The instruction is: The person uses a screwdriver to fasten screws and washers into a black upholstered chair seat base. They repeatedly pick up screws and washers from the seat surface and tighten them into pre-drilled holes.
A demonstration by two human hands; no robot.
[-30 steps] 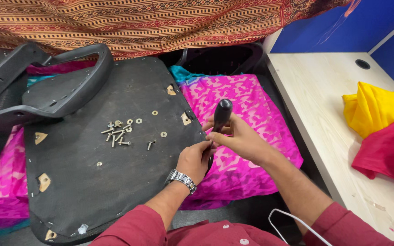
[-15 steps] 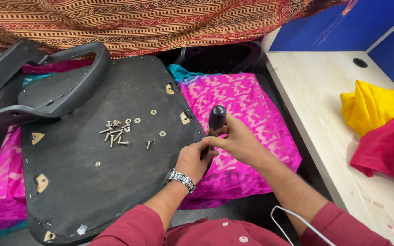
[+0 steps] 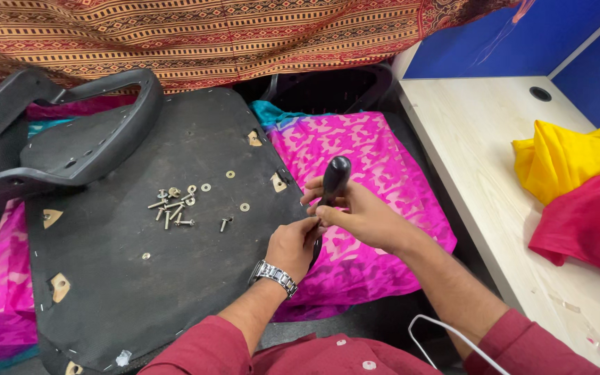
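The right hand [image 3: 362,215] grips the black-handled screwdriver [image 3: 333,179] at the black upturned chair seat's [image 3: 140,278] 3 o'clock edge, left fingers [image 3: 308,226] pinching near its tip, while silver bolts and washers [image 3: 175,205] lie loose, so I judge work unfinished.

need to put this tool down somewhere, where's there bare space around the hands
Bare room: the black seat panel below the screw pile, toward the left wrist, and the pale desk top left of the yellow cloth. Crowded: the panel's right edge, where the left hand and right hand grip the black-handled tool.
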